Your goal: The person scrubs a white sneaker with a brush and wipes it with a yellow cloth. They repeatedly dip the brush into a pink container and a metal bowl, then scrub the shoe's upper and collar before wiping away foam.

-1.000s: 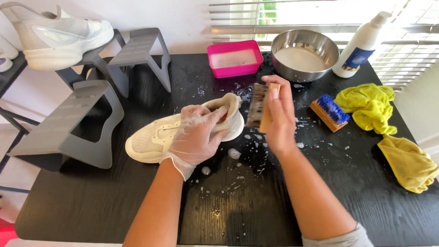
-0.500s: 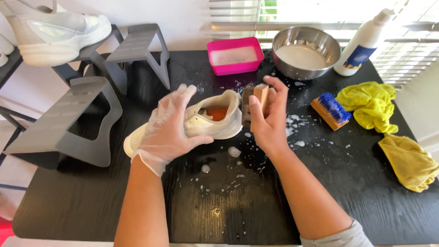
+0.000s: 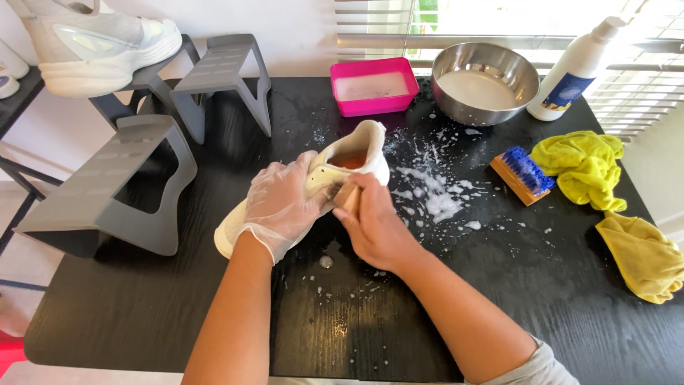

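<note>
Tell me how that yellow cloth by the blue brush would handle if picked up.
The yellow cloth lies crumpled in soft folds, so it is probably floppy and light. It would likely drape and sag, not roll. Whether it is wet cannot be told.

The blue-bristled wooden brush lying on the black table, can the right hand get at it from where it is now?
Probably yes. The blue-bristled wooden brush lies in the open to the right of the right hand, with only foam splatter on the black table between them. But that hand's fingers are shut on a small wooden brush.

Home shoe-cleaning table point(image 3: 178, 299): window blinds point(image 3: 641, 78), shoe stands point(image 3: 114, 192).
</note>
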